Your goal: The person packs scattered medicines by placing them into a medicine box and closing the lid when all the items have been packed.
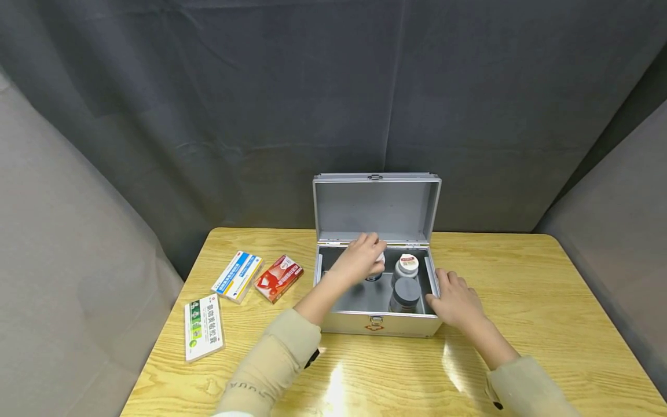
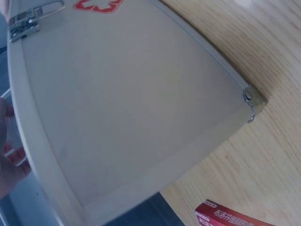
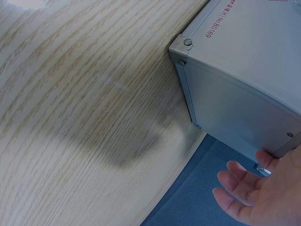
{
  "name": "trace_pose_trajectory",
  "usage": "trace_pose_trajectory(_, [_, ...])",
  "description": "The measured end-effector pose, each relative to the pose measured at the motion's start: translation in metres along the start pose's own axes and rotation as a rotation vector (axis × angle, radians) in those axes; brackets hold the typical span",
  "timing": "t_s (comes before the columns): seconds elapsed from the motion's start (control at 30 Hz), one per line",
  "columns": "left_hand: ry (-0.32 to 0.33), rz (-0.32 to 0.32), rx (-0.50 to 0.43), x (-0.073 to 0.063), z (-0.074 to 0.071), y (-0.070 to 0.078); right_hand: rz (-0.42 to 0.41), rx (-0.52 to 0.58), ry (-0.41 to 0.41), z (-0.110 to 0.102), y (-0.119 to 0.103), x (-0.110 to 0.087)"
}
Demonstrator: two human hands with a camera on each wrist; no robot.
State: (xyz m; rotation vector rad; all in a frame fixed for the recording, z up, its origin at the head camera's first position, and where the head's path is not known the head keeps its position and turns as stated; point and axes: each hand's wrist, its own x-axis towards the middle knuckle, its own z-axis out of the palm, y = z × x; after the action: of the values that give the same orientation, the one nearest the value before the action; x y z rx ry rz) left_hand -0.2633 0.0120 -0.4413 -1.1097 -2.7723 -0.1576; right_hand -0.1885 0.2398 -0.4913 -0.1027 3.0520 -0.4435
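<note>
A silver first-aid case [image 1: 380, 324] stands with its lid [image 1: 376, 211] raised. My left hand [image 1: 359, 258] reaches inside and grips a small white-capped bottle [image 1: 374, 278] with a dark label, mostly covered by the fingers. Right of it in the case are a white bottle [image 1: 408, 265] with a red-printed cap and a bottle with a dark grey cap [image 1: 406, 291]. My right hand [image 1: 458, 301] rests at the case's right side, thumb near the rim. Its fingers [image 3: 235, 186] look loosely bent outside the wall in the right wrist view.
Left of the case on the wooden table [image 1: 531, 313] lie a red medicine box [image 1: 279, 279], a blue-and-white box [image 1: 237, 276] and a white-and-green box [image 1: 204, 328]. A dark curtain [image 1: 260, 116] hangs behind the table.
</note>
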Motion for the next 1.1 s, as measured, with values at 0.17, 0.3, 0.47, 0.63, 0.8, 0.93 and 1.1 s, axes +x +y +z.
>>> trace_pose_trajectory(0.17, [-0.040,0.021,0.044,0.007,0.010,0.005,-0.001,0.000,0.002,0.000,0.000,0.000])
trace_pose_trajectory(0.3, [-0.074,0.029,0.051,0.012,0.019,0.008,-0.003,0.000,0.009,0.000,0.000,0.000])
trace_pose_trajectory(0.47, [-0.108,0.028,0.049,0.016,0.029,0.011,-0.004,0.004,0.020,0.000,0.000,0.000])
trace_pose_trajectory(0.63, [-0.142,0.017,0.050,0.019,0.037,0.013,0.002,0.012,0.013,0.000,-0.001,0.000])
trace_pose_trajectory(0.8, [-0.158,0.015,0.071,0.020,0.043,0.015,0.002,0.013,0.009,-0.001,-0.002,-0.001])
trace_pose_trajectory(0.93, [-0.178,0.006,0.089,0.021,0.046,0.017,0.001,0.011,0.007,-0.002,-0.002,-0.001])
trace_pose_trajectory(1.1, [-0.197,-0.004,0.085,0.022,0.048,0.018,-0.001,0.009,0.005,-0.001,-0.001,-0.001])
